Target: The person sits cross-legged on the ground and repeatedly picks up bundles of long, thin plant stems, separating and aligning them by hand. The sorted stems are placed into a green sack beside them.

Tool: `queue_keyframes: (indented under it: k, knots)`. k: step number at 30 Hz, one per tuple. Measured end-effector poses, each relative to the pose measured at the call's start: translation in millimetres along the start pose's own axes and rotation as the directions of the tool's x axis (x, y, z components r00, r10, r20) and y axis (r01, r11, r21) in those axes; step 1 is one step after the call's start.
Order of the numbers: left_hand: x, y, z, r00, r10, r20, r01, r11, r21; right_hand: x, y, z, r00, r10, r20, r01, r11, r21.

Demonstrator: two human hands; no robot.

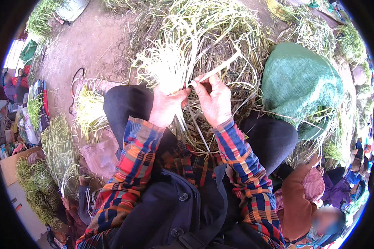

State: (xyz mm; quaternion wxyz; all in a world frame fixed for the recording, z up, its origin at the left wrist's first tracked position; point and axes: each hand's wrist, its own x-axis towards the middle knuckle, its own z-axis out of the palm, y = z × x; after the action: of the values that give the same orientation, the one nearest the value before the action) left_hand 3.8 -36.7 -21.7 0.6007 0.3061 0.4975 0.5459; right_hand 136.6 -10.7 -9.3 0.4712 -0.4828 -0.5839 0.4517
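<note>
My left hand grips a bundle of pale, long-leaved vegetable stalks, its leafy tops fanning away from me and its white stem ends poking out below the fist. Close by on the right, my right hand pinches a single stalk with a broad yellowish leaf between thumb and fingers. The fingertips of both hands almost meet. Beneath them, between my knees, lies a large heap of the same plants, partly dry and brown at the root side. One loose white stem hangs down toward my lap.
A green woven sack stands by my right knee. Beside my left knee, another pale bundle rests on a pinkish sack. Stacked greens lie farther left. A co-worker in a brown sleeve sits at right; another person's sleeve shows at left.
</note>
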Motion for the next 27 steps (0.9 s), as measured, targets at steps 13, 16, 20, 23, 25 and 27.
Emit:
queue_keyframes:
  k: [13, 16, 20, 23, 25, 27]
  knots:
    - [3, 0, -34, 0.990, -0.100, 0.101, 0.125, 0.948, -0.294, -6, 55, -40, 0.851, 0.382, 0.361, -0.427, 0.103, 0.898]
    - [7, 23, -66, 0.998, 0.030, -0.047, -0.046, 0.918, -0.393, -22, 62, -61, 0.796, 0.442, 0.413, -0.560, 0.797, 0.227]
    - [21, 63, -102, 0.913, 0.309, 0.265, -0.075, 0.767, -0.638, -55, 45, -77, 0.486, 0.702, 0.521, 0.351, 0.389, -0.851]
    - [31, 66, -101, 0.966, 0.226, 0.126, -0.106, 0.790, -0.604, -38, 30, -83, 0.680, 0.494, 0.541, 0.223, 0.564, -0.795]
    - [39, 57, -91, 0.976, 0.160, 0.148, -0.041, 0.802, -0.595, -3, 27, -75, 0.870, 0.110, 0.480, 0.246, 0.748, -0.617]
    - [48, 43, -80, 0.942, 0.157, 0.298, 0.060, 0.792, -0.607, 31, 30, -54, 0.926, -0.035, 0.377, 0.291, 0.702, -0.650]
